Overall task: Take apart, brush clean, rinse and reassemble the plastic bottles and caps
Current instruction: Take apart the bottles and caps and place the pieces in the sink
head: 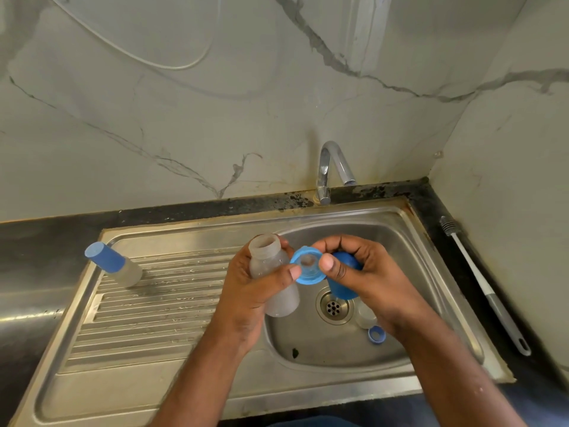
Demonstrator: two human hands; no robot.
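Blue screw collar (pixel 308 269) sits at frame centre, pinched between both thumbs, its open underside facing the camera with the teat in its middle. Left hand (pixel 246 298) also wraps the open bottle (pixel 271 272), mouth tilted up-left. Right hand (pixel 374 280) curls round the blue dome cap (pixel 345 280). Pushing the teat out looks next; the right thumb lies nearest it.
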